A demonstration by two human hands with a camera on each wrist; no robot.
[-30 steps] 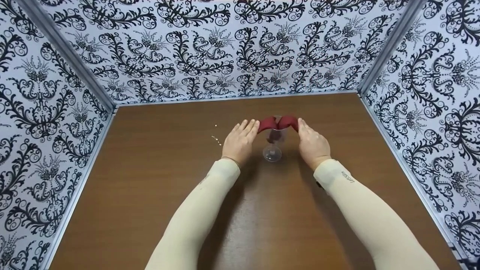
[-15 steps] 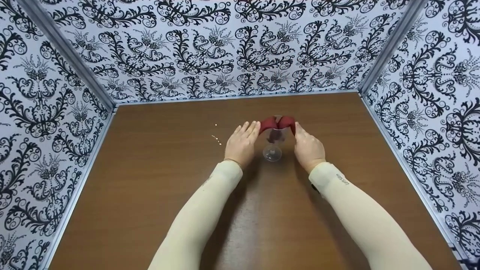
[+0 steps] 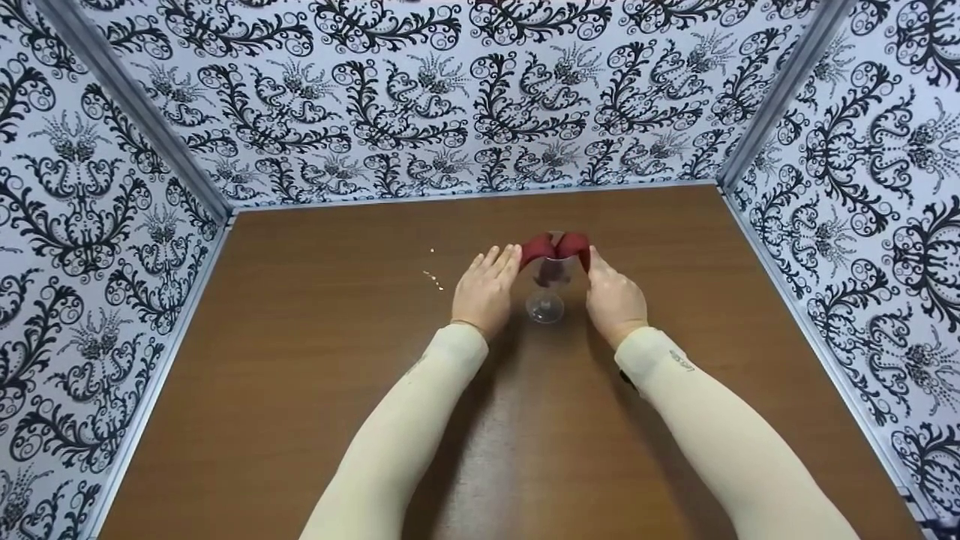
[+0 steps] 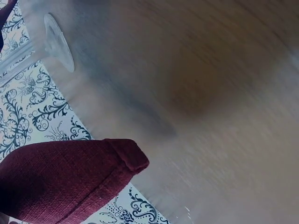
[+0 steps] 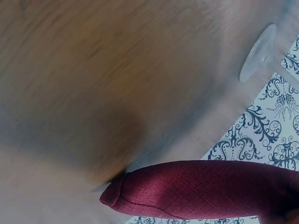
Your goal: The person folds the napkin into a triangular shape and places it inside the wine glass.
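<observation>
A stemmed glass stands upright on the brown table, its round foot also showing in both wrist views. Tucked into its bowl is a dark red cloth napkin, whose two ends fold out over the rim and droop to either side. My left hand has straight fingers laid together, fingertips at the left napkin end. On the other side my right hand touches the right end with extended fingers. Both thumbs are hidden. Close up, the left wrist view shows one hemmed napkin end; the right wrist view shows the other.
The wooden table is bounded by metal frame edges. Patterned black-and-white walls rise at the back and both sides. Several small bright flecks lie left of my left hand.
Both hands have moved slightly inward toward the glass and a little nearer to me. The right napkin end has come inward and droops more steeply. The glass has stayed in place.
</observation>
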